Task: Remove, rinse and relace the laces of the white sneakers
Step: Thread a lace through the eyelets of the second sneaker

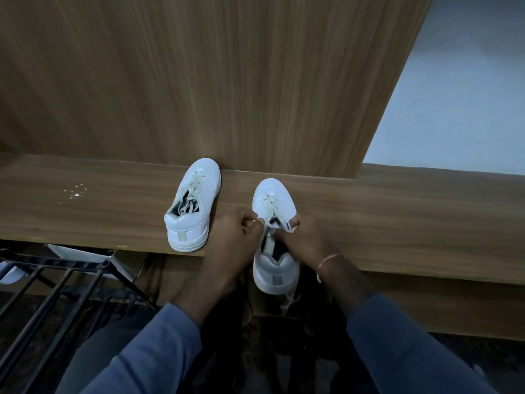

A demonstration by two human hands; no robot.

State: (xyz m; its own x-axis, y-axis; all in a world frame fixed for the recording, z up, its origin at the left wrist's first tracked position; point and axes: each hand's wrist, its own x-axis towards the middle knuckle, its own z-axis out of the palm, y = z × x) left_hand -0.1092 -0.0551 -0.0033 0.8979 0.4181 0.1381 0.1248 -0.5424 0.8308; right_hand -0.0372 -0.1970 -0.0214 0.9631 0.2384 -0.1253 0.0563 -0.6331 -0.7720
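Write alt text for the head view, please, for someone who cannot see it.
The left hand pinches a lace of a white sneaker overhanging a wooden shelf; the right hand grips its side. A second laced sneaker stands left of it.

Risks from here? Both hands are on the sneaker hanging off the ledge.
1. The held sneaker overhangs the ledge heel-first. A hard tug on its laces by the left hand could drop it if the right hand loses its grip.
2. A loose lace end dangles below the heel and may snag.
3. The second sneaker sits at the ledge edge beside the left hand, so a nudge could knock it off.
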